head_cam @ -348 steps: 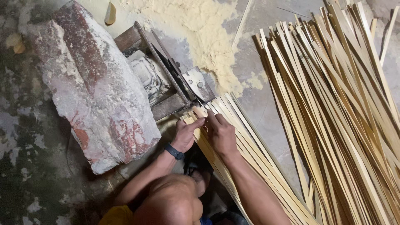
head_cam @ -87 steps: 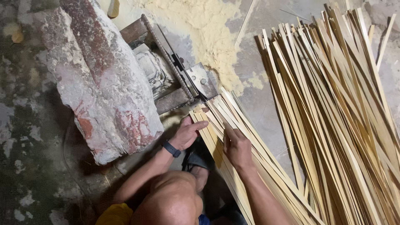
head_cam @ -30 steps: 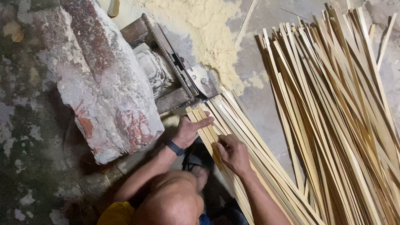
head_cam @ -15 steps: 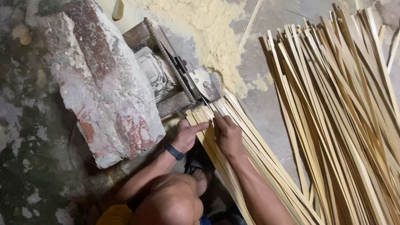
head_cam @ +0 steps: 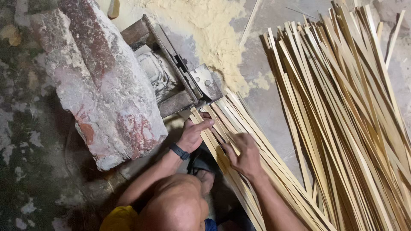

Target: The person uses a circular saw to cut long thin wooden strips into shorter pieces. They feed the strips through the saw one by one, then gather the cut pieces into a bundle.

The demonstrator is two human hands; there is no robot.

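Left hand (head_cam: 193, 133) lying flat on the bamboo strips (head_cam: 239, 141), fingers spread, right by the metal cutter (head_cam: 195, 83). Right hand (head_cam: 245, 155) pinching one strip, a bit further back from the cutter. Big loose pile of strips (head_cam: 351, 111) lying well off to the side.

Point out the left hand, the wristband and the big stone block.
left hand (head_cam: 193, 133), head view, on the back of the hand.
wristband (head_cam: 179, 151), head view, on the dark band at the wrist.
stone block (head_cam: 100, 81), head view, on its broad top face.
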